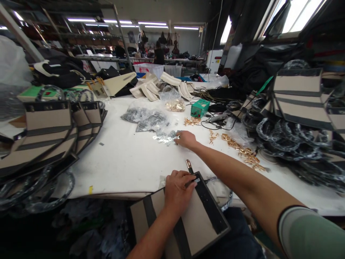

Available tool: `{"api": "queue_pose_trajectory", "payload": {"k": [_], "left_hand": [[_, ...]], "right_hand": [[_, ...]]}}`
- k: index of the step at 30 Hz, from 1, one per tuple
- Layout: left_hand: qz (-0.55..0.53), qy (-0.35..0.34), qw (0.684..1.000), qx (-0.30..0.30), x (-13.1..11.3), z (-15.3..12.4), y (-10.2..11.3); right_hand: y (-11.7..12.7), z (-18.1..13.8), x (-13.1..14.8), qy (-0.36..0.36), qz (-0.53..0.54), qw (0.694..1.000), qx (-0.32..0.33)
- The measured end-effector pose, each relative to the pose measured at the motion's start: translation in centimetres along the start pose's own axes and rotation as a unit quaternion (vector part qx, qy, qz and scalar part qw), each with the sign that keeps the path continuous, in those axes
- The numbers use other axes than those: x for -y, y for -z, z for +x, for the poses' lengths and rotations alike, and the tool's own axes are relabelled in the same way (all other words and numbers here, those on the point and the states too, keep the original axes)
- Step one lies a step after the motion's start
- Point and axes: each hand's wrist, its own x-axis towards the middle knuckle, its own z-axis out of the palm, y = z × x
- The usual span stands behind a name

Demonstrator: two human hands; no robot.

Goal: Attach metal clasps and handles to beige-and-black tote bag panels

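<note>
A beige and black bag panel (198, 225) lies tilted across my lap and against the table's front edge. My left hand (178, 190) rests on its upper edge, fingers and thumb closed there beside a small silver plate (197, 180) on the black border. A black strap with a gold metal end (189, 164) sticks out past that edge. Farther forward, my right hand (185, 139) reaches to the right side of a pile of small silver metal pieces (165, 137). Its fingers are pinched together at the pile; what is between them is too small to tell.
Gold metal fittings (242, 151) lie scattered on the white table (121, 158) at right, near a green box (199, 108) with a cable. Plastic bags of metal parts (148, 117) lie behind the silver pile. Stacked bag panels with wrapped handles stand left (48, 118) and right (299, 93).
</note>
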Motion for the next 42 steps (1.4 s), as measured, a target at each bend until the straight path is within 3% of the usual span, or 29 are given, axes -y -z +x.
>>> {"api": "queue_pose_trajectory", "payload": {"k": [6,13,17,21,24,27,33,42], "left_hand": [[0.0,0.0,1.0,0.005,0.3,-0.1,-0.3],[0.02,-0.009,1.0,0.022,0.1,0.3,-0.2],[0.034,-0.021,0.999,0.028,0.1,0.7,-0.4],[0.036,-0.031,0.999,0.013,0.2,0.7,-0.5],[0.045,-0.041,0.998,0.009,0.4,0.7,-0.7],[0.049,-0.041,0.998,0.007,0.6,0.8,-1.1],[0.039,-0.03,0.999,0.003,0.8,0.9,-1.5],[0.032,-0.042,0.999,-0.004,1.0,0.8,-1.5]], "right_hand": [[-1.8,2.0,0.0,-0.024,0.01,1.0,0.008],[0.1,1.0,-0.1,-0.016,0.054,0.998,-0.006],[3.1,-2.6,-0.6,0.049,0.097,0.994,0.026],[6.1,-10.4,-2.3,0.129,0.154,0.967,0.156],[6.3,-16.6,-4.0,0.131,0.157,0.948,0.244],[4.7,-20.6,-5.5,0.079,0.178,0.947,0.257],[2.2,-21.9,-6.2,0.004,0.247,0.944,0.218],[2.0,-21.3,-5.7,0.055,0.141,0.969,0.197]]}}
